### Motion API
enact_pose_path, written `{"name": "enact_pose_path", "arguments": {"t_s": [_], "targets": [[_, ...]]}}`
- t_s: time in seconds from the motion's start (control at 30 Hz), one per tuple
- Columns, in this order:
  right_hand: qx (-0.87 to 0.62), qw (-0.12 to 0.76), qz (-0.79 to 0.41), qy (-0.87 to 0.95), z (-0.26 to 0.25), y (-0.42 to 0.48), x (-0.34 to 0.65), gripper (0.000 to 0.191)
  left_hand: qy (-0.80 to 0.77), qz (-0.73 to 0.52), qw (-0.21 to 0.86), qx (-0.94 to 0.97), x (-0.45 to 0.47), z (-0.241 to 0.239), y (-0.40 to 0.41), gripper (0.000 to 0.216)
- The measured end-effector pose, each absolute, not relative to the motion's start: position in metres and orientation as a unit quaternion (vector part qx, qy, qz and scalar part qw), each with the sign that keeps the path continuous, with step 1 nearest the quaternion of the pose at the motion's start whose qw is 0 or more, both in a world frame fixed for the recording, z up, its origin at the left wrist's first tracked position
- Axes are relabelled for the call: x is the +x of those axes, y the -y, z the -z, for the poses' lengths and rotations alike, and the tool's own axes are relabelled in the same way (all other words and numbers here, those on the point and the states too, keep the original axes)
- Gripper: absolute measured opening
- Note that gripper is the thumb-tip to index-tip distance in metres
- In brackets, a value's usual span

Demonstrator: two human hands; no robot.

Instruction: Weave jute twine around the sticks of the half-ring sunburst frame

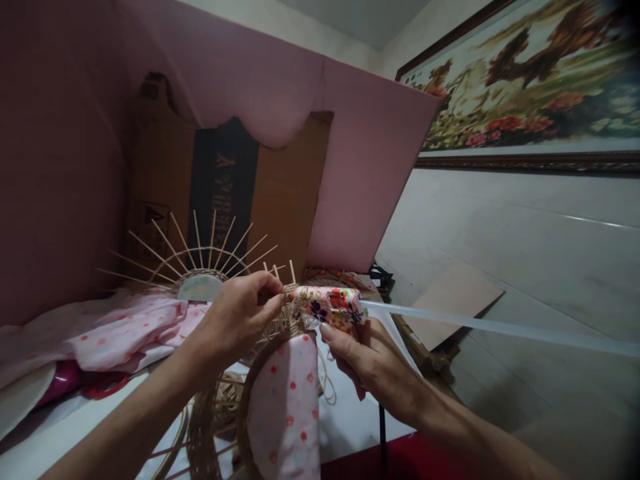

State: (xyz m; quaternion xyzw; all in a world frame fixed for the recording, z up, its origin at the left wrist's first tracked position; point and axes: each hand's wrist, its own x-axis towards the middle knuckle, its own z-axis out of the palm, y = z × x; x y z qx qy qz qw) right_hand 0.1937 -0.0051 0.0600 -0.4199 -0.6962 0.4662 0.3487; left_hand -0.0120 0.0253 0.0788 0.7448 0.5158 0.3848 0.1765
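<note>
The right hand grips a flower-patterned tool, probably a glue gun, beside tan woven wicker; the left hand pinches, its hold unclear. The tool looks light, firm; its long translucent rod, bendy. Grasp the body, avoiding a possibly hot tip.

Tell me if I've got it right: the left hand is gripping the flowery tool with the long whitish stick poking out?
Almost! It's the right hand that grips the flowery tool, as the head view shows. The long whitish stick does poke out of it.
</note>
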Motion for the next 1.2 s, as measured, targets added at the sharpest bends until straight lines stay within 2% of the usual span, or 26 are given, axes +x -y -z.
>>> {"name": "enact_pose_path", "arguments": {"t_s": [0.4, 0.6, 0.93, 1.2], "targets": [[-0.428, 0.35, -0.449, 0.702, -0.058, 0.005, 0.193, 0.042, -0.502, -0.4, 0.165, 0.748, -0.012, -0.077, -0.025, 0.018], [-0.398, 0.35, -0.427, 0.733, -0.065, 0.005, 0.191, 0.036, -0.511, -0.4, 0.166, 0.742, -0.011, -0.078, -0.026, 0.018], [-0.409, 0.386, -0.221, 0.796, -0.059, 0.014, 0.182, 0.017, -0.52, -0.394, 0.168, 0.739, -0.01, -0.078, -0.026, 0.016], [-0.411, 0.35, -0.055, 0.84, -0.051, 0.015, 0.182, 0.031, -0.516, -0.396, 0.172, 0.74, -0.011, -0.077, -0.027, 0.017]]}}
